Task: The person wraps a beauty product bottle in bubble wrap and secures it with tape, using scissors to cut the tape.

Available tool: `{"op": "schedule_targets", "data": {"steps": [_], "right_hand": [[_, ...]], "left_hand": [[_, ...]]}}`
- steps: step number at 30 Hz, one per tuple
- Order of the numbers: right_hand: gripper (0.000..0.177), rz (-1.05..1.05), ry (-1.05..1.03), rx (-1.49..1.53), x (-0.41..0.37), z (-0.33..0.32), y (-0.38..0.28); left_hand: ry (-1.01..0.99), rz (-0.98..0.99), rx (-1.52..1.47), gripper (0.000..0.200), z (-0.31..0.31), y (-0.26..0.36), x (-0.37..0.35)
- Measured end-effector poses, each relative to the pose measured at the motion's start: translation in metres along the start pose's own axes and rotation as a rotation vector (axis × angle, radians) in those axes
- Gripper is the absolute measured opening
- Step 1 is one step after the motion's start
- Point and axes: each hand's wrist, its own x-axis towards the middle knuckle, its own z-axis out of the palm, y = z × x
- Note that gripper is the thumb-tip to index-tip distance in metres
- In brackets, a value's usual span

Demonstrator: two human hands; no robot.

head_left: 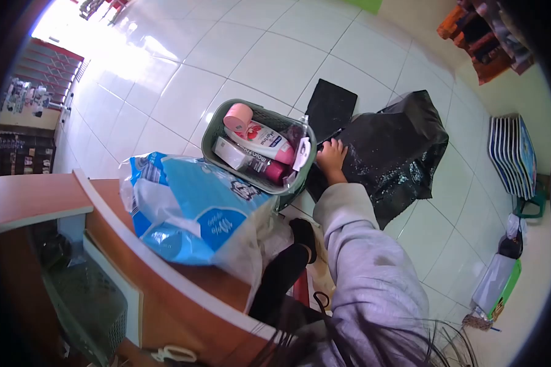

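My right hand (332,156), in a light grey sleeve, reaches forward beside the right rim of a green basket (211,137). Its fingers are spread over the edge of a black plastic bag (404,144) on the floor. Inside the basket lie a pink-capped white bottle (260,139), a white box (231,154), a dark pink tube (269,169) and a pink round container (238,117). A blue and white plastic package (196,205) rests on the desk against the basket's near side. My left hand does not show.
A curved wooden desk (153,269) with a white edge fills the lower left, with scissors (174,354) at the bottom. A flat black piece (330,107) lies on the tiled floor. Stacked boards (511,156) and a green stool (531,206) stand at the right wall.
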Motion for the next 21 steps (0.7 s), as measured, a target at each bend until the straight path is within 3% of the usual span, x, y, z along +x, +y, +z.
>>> {"op": "schedule_targets", "data": {"steps": [2, 5, 8, 11, 15, 21], "right_hand": [[0.036, -0.189, 0.128, -0.118, 0.019, 0.031, 0.010], [0.037, -0.290, -0.127, 0.091, 0.026, 0.046, 0.009], [0.042, -0.397, -0.153, -0.191, 0.052, 0.111, 0.011], [0.041, -0.456, -0.217, -0.315, 0.049, 0.135, 0.008], [0.041, -0.419, -0.303, -0.294, 0.032, 0.136, 0.010], [0.041, -0.248, -0.218, -0.077, 0.014, 0.111, 0.020]], "left_hand": [[-0.020, 0.004, 0.011, 0.059, 0.004, -0.002, 0.010], [-0.044, 0.007, 0.028, 0.059, 0.004, -0.003, 0.016], [-0.059, 0.001, 0.048, 0.059, 0.005, -0.002, 0.019], [-0.064, -0.009, 0.064, 0.060, 0.005, -0.001, 0.020], [-0.093, -0.029, 0.072, 0.060, 0.002, 0.002, 0.019], [-0.107, -0.021, 0.078, 0.061, 0.001, 0.004, 0.022]]}}
